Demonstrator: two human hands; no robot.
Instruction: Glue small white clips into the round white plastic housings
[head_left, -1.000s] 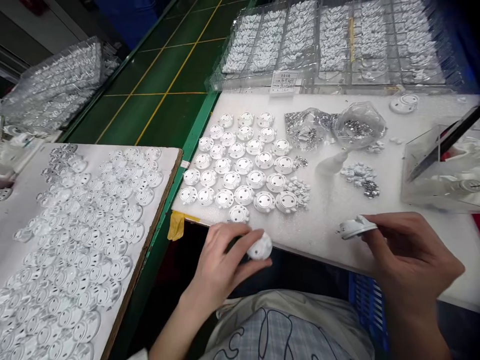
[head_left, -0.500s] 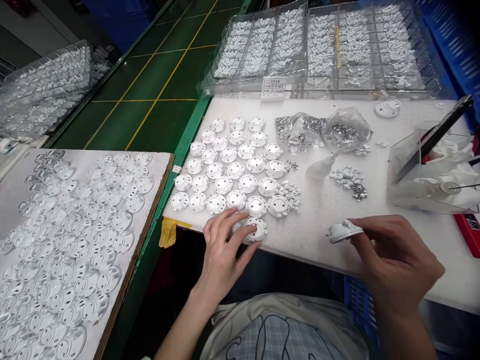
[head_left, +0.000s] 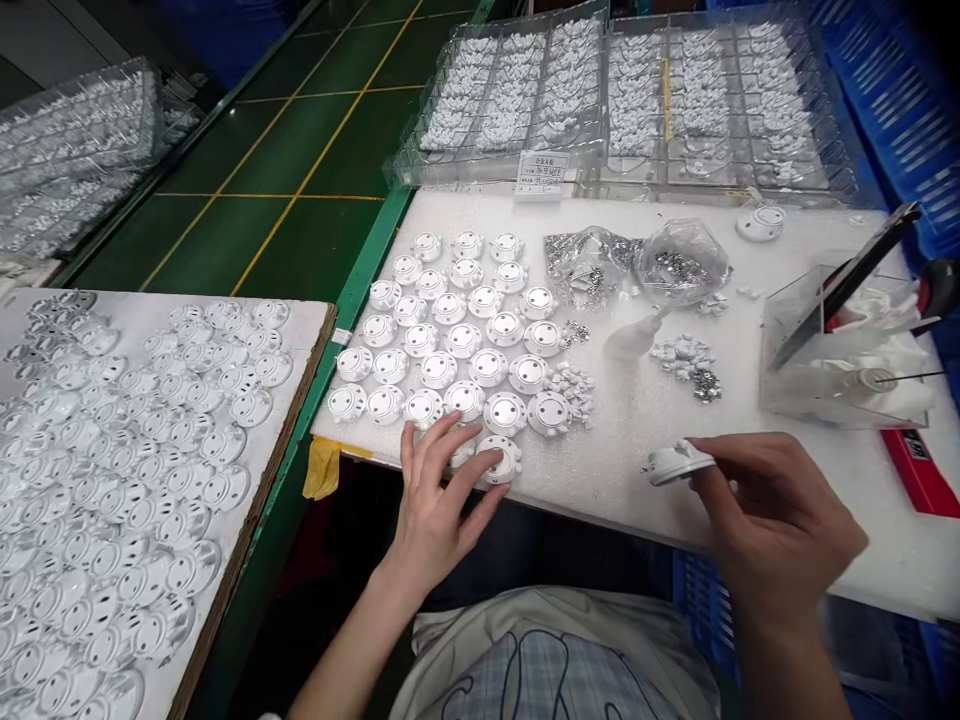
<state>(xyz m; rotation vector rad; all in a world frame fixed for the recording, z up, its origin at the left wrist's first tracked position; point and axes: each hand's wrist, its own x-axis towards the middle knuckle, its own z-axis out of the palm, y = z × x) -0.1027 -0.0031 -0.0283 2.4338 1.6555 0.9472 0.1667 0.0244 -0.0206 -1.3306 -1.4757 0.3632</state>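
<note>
At the front edge of the foam board, my left hand [head_left: 442, 490] has its fingers spread. Its index fingertip rests on a round white plastic part [head_left: 499, 462], with the thumb beside the near rim; another part under the fingers is mostly hidden. My right hand [head_left: 780, 510] pinches a similar white plastic part [head_left: 679, 462] edge-on between thumb and fingers, above the board. Rows of the same round white parts [head_left: 488, 367] lie beyond my left hand. Small white pieces [head_left: 574, 390] and small metal pieces [head_left: 576, 333] are heaped beside the rows.
Clear trays of white pieces [head_left: 667, 100] stand at the back. Open bags of metal bits [head_left: 679, 265], a squeeze bottle [head_left: 631, 338] and a clear tool box [head_left: 840, 385] occupy the board [head_left: 585, 465]. A green conveyor [head_left: 300, 150] runs left, beside another board of parts [head_left: 150, 470].
The whole view has shifted slightly, so things appear a little further left. Both hands keep nearly the same pose, the right still pinching its white part.
</note>
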